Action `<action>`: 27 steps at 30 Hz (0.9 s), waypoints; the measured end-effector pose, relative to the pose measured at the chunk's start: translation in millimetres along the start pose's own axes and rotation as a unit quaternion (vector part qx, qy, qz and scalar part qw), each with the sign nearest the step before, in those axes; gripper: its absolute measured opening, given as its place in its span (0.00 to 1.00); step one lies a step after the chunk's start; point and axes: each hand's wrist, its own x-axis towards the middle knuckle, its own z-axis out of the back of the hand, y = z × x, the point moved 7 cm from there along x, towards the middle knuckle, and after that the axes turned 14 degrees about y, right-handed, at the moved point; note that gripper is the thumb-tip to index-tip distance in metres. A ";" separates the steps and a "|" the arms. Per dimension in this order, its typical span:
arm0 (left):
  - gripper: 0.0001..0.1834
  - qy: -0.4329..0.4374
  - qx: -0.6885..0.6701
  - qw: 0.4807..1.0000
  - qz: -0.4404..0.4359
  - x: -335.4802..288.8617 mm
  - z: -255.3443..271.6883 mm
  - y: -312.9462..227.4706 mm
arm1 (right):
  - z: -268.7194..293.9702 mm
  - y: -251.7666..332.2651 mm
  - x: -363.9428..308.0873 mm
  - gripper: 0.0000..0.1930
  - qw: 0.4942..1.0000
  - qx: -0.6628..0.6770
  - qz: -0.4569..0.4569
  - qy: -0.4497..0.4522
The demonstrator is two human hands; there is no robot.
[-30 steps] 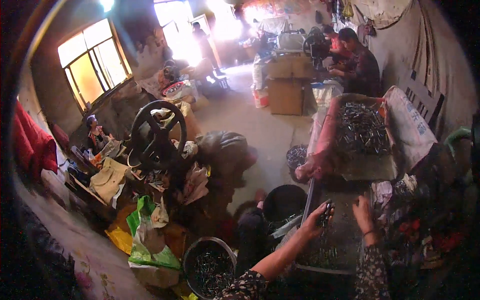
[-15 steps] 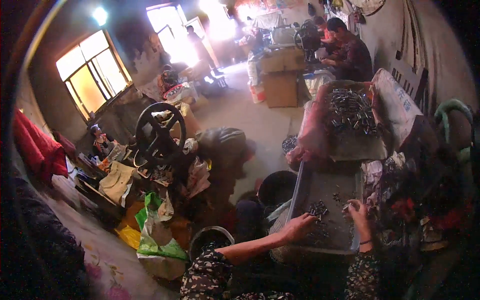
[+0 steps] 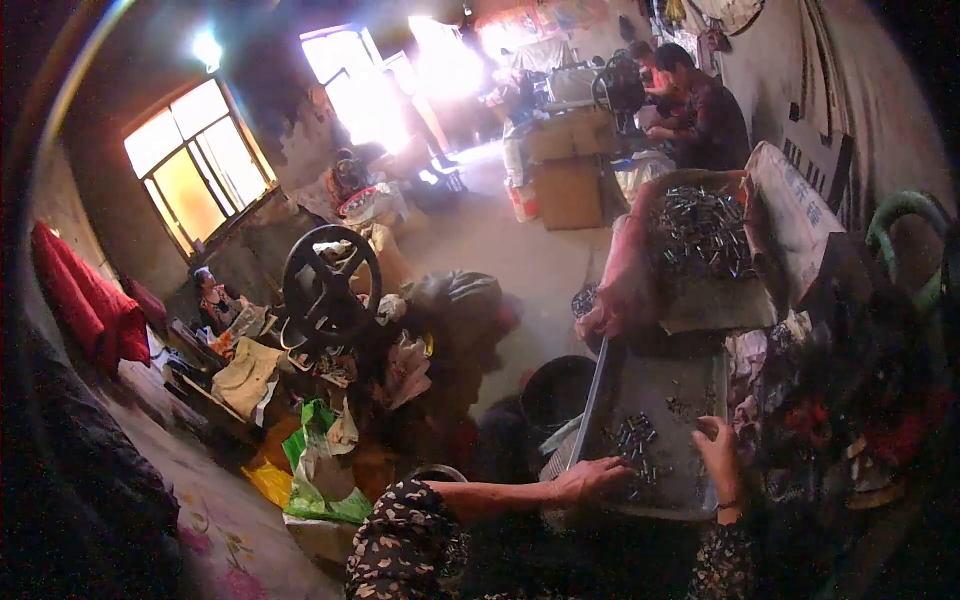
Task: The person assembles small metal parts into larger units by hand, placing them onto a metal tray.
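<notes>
One tray (image 3: 655, 382) holding metal cylinders (image 3: 632, 434), blurring past counting, left hand (image 3: 592, 481) extending, right hand (image 3: 720, 460) curling, both grasps indiscernible

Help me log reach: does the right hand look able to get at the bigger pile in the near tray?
Likely yes: the right hand is right of the pile, with nothing visible between them over the tray; the left hand is on the other side.

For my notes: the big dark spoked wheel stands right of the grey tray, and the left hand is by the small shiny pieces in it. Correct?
One side is wrong: the head view shows the big dark spoked wheel left of the grey tray. The left hand is by the small shiny pieces in it.
</notes>
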 end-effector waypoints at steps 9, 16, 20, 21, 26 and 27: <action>0.25 -0.068 0.011 0.997 -0.042 5.8 0.1 0.2 | -4.3 -12.6 -0.2 0.10 0.999 -0.037 0.001 -0.032; 0.23 -0.076 0.012 0.996 -0.052 6.4 0.0 -1.2 | 0.1 6.6 -4.6 0.09 0.994 -0.100 -0.001 -0.045; 0.24 -0.077 0.023 0.996 -0.048 8.6 -6.1 7.0 | -1.8 7.9 -4.5 0.08 0.994 -0.101 -0.008 -0.043; 0.24 -0.077 0.022 0.996 -0.048 8.6 -6.3 6.9 | -2.2 9.0 -4.5 0.07 0.994 -0.098 0.001 -0.045; 0.24 -0.103 0.028 0.992 -0.068 5.6 -1.3 0.9 | -6.3 3.8 -3.6 0.08 0.993 -0.103 -0.066 -0.003; 0.24 -0.103 0.027 0.992 -0.068 5.3 -0.2 0.1 | -8.0 2.8 -3.6 0.09 0.990 -0.104 -0.090 0.013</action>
